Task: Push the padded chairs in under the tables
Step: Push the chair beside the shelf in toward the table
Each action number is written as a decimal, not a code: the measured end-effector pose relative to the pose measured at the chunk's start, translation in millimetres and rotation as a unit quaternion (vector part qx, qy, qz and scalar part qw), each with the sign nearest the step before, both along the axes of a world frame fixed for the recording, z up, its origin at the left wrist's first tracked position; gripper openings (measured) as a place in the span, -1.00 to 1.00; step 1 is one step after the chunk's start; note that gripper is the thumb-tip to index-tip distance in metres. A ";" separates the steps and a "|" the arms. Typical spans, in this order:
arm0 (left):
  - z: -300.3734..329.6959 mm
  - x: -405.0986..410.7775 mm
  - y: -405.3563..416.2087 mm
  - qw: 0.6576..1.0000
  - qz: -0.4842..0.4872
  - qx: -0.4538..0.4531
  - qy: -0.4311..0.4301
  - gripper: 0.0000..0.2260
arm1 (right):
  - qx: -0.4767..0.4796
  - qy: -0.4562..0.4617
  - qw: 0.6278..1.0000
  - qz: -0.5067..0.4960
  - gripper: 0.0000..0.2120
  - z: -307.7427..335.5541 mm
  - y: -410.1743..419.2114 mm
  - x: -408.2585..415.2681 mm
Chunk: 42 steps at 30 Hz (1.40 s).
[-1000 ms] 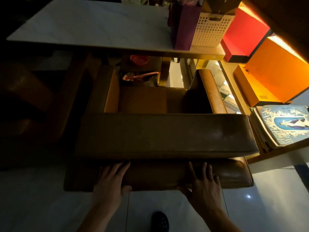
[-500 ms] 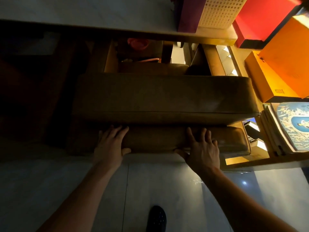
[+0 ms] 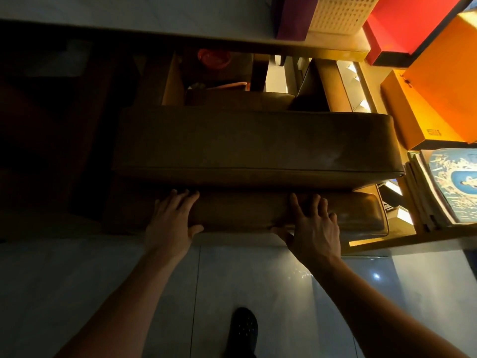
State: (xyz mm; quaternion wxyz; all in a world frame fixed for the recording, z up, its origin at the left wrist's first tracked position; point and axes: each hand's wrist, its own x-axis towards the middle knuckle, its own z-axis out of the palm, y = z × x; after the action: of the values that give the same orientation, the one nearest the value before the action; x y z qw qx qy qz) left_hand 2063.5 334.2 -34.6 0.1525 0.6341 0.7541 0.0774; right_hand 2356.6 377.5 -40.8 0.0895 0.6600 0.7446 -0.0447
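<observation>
Since a second ago, more of the seat is being covered by the tabletop (image 3: 154,24) edge, and the arms are being stretched further forward. The padded chair (image 3: 255,143) is being pushed from behind, its seat front and armrests already lying under the tabletop while the thick backrest is standing out on the near side. The left hand (image 3: 171,223) is being pressed flat against the lower rear pad, fingers spread and straight, thumb hooked under the pad's lower edge. The right hand (image 3: 313,228) is being laid likewise on the same pad further right, fingers splayed apart, nothing being clamped.

The step appears to be nearing its end. For a clean finish, even pressure is best being applied through both palms so the chair is being kept square and is not being swung toward the shelf (image 3: 387,241) of orange boxes (image 3: 423,109) and books (image 3: 444,187) just beside its right corner. A low, level push along the tiled floor (image 3: 77,280) is being favoured, so the chair is slid and not tipped. Whether the backrest can clear the tabletop cannot be told.
</observation>
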 end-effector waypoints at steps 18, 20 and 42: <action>-7.5 -4.3 7.0 1.000 -0.012 -0.005 0.012 -0.30 | -0.010 0.002 1.000 -0.007 -0.07 6.6 -0.1 -6.8; -7.8 -3.9 7.8 1.000 -0.011 -0.010 0.016 -0.29 | -0.007 0.007 1.000 -0.008 -0.08 6.7 -1.4 -6.8; 54.1 -1.0 -15.1 0.986 0.010 -0.164 -0.017 -0.31 | -0.133 0.059 0.989 -0.018 -0.17 49.7 -9.1 -15.0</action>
State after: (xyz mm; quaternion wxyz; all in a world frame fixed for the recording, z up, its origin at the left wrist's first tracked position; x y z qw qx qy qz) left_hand 2062.5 319.1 19.5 0.2664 0.5916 0.7601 -0.0357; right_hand 2341.6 368.3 8.9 0.1315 0.6518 0.7241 -0.1833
